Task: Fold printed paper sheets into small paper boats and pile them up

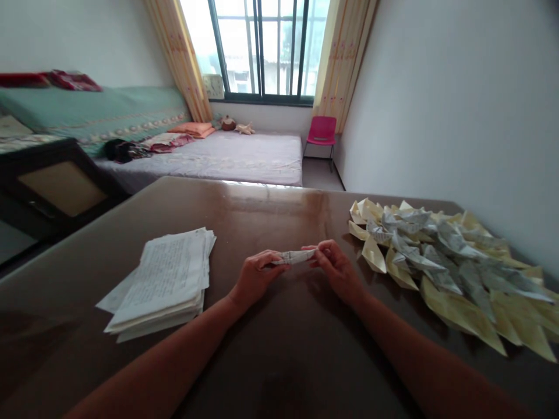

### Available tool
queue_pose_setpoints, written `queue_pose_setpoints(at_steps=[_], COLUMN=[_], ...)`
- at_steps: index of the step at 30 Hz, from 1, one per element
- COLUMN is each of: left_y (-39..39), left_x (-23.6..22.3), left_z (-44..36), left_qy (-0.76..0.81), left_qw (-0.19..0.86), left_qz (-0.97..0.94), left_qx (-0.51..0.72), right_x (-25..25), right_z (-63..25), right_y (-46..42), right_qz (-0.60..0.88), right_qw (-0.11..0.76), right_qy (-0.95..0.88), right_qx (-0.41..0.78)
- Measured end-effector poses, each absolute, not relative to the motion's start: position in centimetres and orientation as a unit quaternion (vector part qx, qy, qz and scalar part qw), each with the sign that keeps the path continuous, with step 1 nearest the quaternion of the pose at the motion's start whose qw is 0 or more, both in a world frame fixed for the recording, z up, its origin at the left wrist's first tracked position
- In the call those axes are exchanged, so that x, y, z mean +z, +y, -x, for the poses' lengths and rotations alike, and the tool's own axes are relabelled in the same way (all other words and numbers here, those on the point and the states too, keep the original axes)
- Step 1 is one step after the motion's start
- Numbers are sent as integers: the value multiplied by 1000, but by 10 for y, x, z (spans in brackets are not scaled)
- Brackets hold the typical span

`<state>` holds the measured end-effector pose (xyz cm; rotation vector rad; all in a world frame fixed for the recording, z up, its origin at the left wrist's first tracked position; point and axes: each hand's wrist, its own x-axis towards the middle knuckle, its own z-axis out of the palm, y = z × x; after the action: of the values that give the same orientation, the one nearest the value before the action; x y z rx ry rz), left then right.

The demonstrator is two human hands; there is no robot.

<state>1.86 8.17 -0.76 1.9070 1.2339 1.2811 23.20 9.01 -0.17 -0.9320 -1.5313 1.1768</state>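
Between my two hands is a small folded paper (296, 256), narrow and whitish with printed or written marks, held above the brown table. My left hand (258, 273) pinches its left end between thumb and fingers. The right end is gripped by my right hand (336, 267), whose fingers cover that tip. Left of my hands lies a stack of written paper sheets (163, 273), slightly fanned. Over to the right, a heap of folded paper boats (437, 250), cream and white, spreads along the table.
The shiny brown table (271, 215) fills the foreground. Behind it stands a bed (257, 154) with a pale sheet, below a window. A pink chair (322, 131) is by the right wall, and a dark cabinet (65, 186) stands at left.
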Motion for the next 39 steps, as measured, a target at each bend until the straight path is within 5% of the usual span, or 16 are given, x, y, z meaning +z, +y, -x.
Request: queue_pose_setpoints(at_steps=[17,39], left_y=[75,79], left_x=[-11,-2], left_z=[-23,-24], left_qy=[446,492], left_qw=[246,370], left_qz=[-743,-635], left_qx=[435,467], right_x=[-8,-8], right_z=[-226,-225], right_y=[87,86], right_qz=[383,438], right_qw=[429,391], right_qy=[-558,-508], right_qx=[599,631])
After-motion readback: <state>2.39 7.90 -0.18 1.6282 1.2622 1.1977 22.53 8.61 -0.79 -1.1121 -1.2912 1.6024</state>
